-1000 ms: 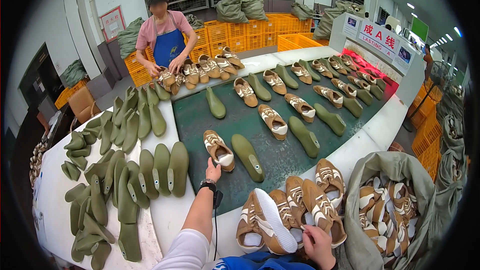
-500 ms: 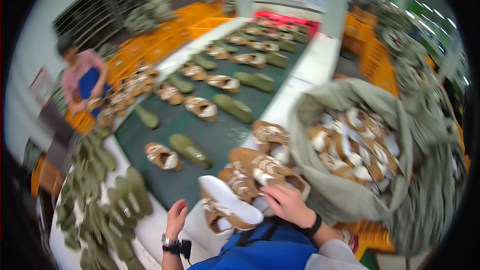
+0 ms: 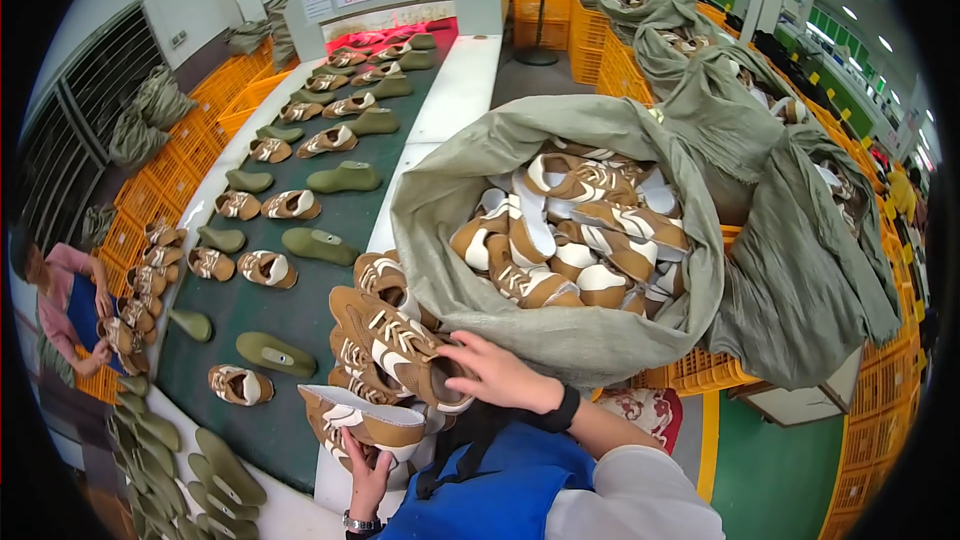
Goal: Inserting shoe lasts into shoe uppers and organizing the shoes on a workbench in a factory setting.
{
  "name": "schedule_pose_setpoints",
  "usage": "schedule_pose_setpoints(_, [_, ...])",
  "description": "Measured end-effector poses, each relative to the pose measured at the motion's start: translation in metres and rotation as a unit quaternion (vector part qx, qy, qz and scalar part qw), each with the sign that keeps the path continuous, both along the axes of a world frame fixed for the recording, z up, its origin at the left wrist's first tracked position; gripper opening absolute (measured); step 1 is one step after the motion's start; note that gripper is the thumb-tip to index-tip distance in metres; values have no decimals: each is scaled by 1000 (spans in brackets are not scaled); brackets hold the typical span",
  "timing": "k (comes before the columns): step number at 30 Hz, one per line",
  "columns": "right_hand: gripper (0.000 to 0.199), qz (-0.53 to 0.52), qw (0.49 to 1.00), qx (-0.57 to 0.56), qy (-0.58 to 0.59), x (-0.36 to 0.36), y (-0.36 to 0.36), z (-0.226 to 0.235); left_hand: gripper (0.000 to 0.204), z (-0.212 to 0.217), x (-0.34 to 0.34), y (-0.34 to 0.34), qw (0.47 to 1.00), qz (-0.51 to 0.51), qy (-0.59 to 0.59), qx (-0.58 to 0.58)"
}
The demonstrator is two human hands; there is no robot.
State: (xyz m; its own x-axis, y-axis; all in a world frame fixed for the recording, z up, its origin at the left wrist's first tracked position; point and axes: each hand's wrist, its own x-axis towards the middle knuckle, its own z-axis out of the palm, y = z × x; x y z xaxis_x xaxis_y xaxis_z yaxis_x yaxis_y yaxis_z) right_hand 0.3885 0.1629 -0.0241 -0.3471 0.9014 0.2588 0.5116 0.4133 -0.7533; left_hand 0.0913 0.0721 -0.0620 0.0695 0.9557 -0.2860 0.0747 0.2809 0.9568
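The right hand [image 3: 497, 372] is extended leftward across the body, palm down, fingers spread and slightly curled, a dark band worn at the wrist. The left hand [image 3: 367, 457] is raised close to the chest, fingers curled upward in a grip, a watch seen at its wrist.

A brown and white shoe upper [image 3: 365, 422] lies near the bottom of the scene, tilted with its white inner side turned up and its toe end pointing left; it rests against the near edge of the pile. Just above it, a second brown shoe upper [image 3: 395, 340] with white stripes sits on top of a pile of uppers [image 3: 375, 285], its opening facing right and near. The pile stands on the white ledge, between the dark green belt on the left and the open sack on the right.
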Motion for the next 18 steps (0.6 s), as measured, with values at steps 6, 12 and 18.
schedule_pose_setpoints(6, [39,-102,995,4,16,85,19,34,89,-16,-8,4,998,47,36,-14])
schedule_pose_setpoints(12, [56,131,977,18,-169,9,-12,-7,88,-1,1,16,991,4,133,19])
schedule_pose_setpoints(18, [18,158,964,101,-190,-6,4,-28,91,4,-13,-3,997,7,68,-26])
